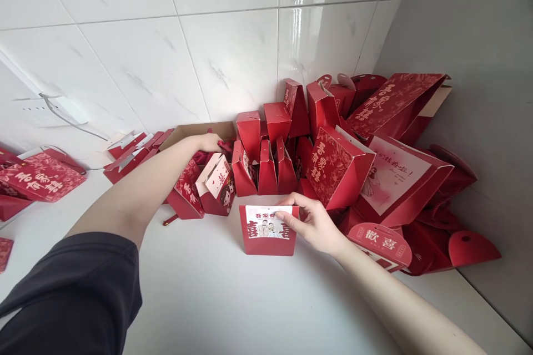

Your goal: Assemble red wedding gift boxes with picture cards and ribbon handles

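At 6 o'clock, red box (270,247) stood upright on the worktop (208,299); right hand (311,223) pinched its top right corner, probably for steadiness, some fingertips hidden behind. Box pile (341,177) at 3 o'clock overlapped, seemingly leaning together for support. Left hand (210,143) dipped into carton (189,131) at 10 o'clock, by red stuff (225,147); grip couldn't be told, contents mostly hidden.

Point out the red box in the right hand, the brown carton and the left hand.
Red box (268,231): head view, printed front panel.
Brown carton (195,131): head view, inner back wall.
Left hand (210,142): head view, back of hand.
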Action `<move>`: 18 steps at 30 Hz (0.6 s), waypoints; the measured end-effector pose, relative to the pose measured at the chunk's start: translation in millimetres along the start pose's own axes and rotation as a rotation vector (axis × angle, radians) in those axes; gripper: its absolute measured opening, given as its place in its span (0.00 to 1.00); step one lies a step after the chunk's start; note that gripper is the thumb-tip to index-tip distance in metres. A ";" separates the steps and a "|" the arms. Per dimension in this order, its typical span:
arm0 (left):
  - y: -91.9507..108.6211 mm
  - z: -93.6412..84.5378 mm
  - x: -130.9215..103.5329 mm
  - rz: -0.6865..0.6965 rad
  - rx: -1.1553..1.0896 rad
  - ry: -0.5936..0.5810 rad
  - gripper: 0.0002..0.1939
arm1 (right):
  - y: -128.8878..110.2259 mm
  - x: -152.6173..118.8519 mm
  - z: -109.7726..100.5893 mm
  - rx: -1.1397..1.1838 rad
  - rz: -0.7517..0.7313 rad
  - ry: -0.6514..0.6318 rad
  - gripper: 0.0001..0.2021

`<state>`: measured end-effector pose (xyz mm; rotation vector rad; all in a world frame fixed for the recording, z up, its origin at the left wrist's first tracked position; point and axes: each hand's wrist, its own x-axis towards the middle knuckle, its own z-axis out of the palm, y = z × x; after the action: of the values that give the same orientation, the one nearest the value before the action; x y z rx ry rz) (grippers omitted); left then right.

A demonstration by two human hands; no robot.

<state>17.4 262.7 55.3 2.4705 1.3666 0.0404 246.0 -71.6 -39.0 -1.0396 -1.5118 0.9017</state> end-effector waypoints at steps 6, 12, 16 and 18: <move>-21.0 -33.4 -15.8 -0.113 -0.176 0.023 0.18 | 1.3 0.1 0.2 0.013 0.005 -0.005 0.07; -32.2 -29.2 -25.7 -0.124 -0.360 0.129 0.27 | 0.1 -2.0 0.6 0.031 0.019 -0.003 0.08; -38.2 -24.7 -26.7 -0.151 -0.392 0.187 0.20 | -0.1 -2.7 0.4 0.037 0.036 -0.009 0.08; -38.6 -23.1 -28.1 -0.161 -0.394 0.231 0.18 | 0.2 -2.8 0.3 0.041 0.038 -0.007 0.09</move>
<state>-33.6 264.3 69.7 2.0717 1.4783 0.5205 245.9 -74.1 -40.2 -1.0397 -1.4777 0.9607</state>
